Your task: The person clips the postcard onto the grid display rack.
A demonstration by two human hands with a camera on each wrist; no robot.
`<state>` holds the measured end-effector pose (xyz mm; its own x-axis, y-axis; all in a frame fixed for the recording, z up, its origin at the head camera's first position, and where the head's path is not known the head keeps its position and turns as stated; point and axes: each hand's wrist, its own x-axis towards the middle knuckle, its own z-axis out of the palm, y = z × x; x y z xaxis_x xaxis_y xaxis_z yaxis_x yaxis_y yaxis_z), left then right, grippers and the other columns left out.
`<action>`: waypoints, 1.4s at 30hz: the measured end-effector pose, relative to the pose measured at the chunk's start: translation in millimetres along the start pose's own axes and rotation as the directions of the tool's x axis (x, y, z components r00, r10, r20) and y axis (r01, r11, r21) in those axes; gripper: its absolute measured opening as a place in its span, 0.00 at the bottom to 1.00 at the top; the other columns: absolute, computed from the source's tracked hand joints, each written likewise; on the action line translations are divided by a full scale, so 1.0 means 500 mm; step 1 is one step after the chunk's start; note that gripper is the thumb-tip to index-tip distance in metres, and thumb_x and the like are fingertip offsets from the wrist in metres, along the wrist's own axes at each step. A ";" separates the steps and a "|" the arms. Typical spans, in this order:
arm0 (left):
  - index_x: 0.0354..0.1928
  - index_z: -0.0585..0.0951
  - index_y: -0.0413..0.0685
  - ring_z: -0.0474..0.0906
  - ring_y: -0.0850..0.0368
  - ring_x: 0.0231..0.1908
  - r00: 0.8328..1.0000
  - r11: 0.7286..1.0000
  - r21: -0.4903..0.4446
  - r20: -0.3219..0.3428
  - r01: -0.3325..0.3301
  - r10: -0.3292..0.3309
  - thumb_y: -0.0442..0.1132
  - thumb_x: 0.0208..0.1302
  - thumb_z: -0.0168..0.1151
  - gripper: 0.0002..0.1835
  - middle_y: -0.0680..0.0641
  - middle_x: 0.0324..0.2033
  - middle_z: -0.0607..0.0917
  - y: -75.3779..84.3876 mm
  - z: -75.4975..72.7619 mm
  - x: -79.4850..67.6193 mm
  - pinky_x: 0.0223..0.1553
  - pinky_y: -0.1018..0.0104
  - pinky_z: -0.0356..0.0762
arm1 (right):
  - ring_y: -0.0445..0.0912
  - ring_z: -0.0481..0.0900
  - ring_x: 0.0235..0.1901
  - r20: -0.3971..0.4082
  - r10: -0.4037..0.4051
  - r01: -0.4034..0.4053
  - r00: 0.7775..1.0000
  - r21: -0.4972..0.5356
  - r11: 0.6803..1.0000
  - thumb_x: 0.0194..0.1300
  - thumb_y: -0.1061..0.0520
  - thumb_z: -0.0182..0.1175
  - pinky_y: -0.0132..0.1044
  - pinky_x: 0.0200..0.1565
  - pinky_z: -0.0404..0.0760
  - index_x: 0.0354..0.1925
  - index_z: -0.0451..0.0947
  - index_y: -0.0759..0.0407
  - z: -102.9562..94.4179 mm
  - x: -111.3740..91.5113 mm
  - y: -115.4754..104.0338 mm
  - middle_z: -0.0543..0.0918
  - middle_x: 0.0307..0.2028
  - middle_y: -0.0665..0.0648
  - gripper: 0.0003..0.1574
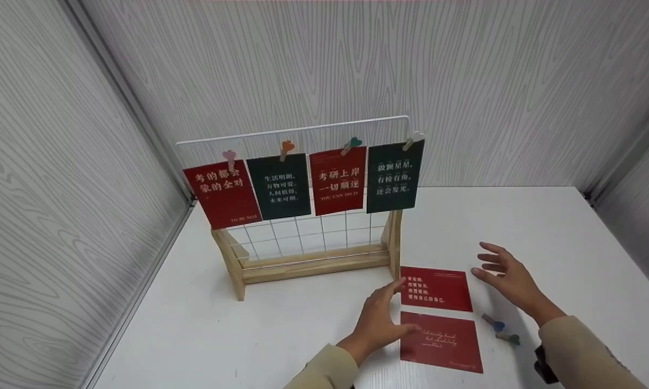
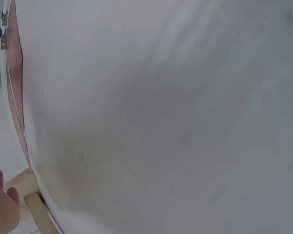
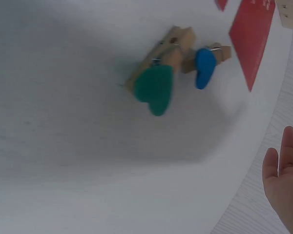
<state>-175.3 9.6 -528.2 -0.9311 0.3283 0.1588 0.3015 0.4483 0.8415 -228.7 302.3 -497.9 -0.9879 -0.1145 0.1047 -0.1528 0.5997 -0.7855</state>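
Note:
Two red cards lie flat on the white table, one with white Chinese text (image 1: pixel 438 289) and a nearer one with cursive script (image 1: pixel 448 346). My left hand (image 1: pixel 377 321) hovers at their left edges with fingers relaxed and apart, the thumb overlapping the script card in the head view. To the right of the cards my right hand (image 1: pixel 511 278) is held with loosely bent fingers and nothing in it. Beneath it lie two small wooden clothespins, one with a blue heart (image 3: pixel 205 66) and one with a green heart (image 3: pixel 154 89).
A white wire grid rack on a wooden stand (image 1: pixel 316 265) stands behind and left of the hands. Red and green cards (image 1: pixel 392 178) hang in a row on it from heart clothespins (image 1: pixel 287 148). Wood-grain panels (image 1: pixel 324 65) enclose the table (image 1: pixel 184 335) at the back and sides.

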 end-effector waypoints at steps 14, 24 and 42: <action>0.69 0.64 0.52 0.64 0.60 0.61 0.985 0.993 0.121 0.173 0.001 -0.022 0.51 0.37 0.80 0.54 0.55 0.59 0.73 -0.029 0.011 -0.014 0.64 0.54 0.56 | 0.66 0.71 0.54 0.121 0.063 -0.054 0.991 -0.076 0.996 0.60 0.45 0.66 0.62 0.49 0.73 0.70 0.56 0.58 0.008 -0.066 0.044 0.70 0.59 0.72 0.48; 0.67 0.66 0.50 0.63 0.57 0.61 0.975 0.963 0.255 0.220 -0.086 0.028 0.54 0.37 0.80 0.52 0.55 0.56 0.74 -0.036 0.008 -0.015 0.60 0.54 0.60 | 0.62 0.72 0.53 0.155 0.125 -0.110 0.980 -0.104 0.988 0.56 0.42 0.68 0.55 0.51 0.75 0.68 0.60 0.58 0.005 -0.100 0.063 0.74 0.55 0.67 0.49; 0.68 0.66 0.50 0.63 0.59 0.61 0.977 0.951 0.293 0.209 -0.096 0.035 0.49 0.36 0.81 0.53 0.57 0.57 0.73 -0.033 0.011 -0.022 0.63 0.57 0.58 | 0.51 0.75 0.43 0.131 0.154 -0.118 0.979 -0.249 0.961 0.49 0.46 0.74 0.49 0.47 0.77 0.47 0.80 0.60 0.014 -0.127 0.081 0.78 0.44 0.56 0.30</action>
<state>-169.1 3.2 -546.7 -0.8569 0.5098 0.0765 0.4364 0.6382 0.6342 -171.7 328.2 -540.7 -0.9875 -0.1236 -0.0979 -0.0375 0.7871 -0.6157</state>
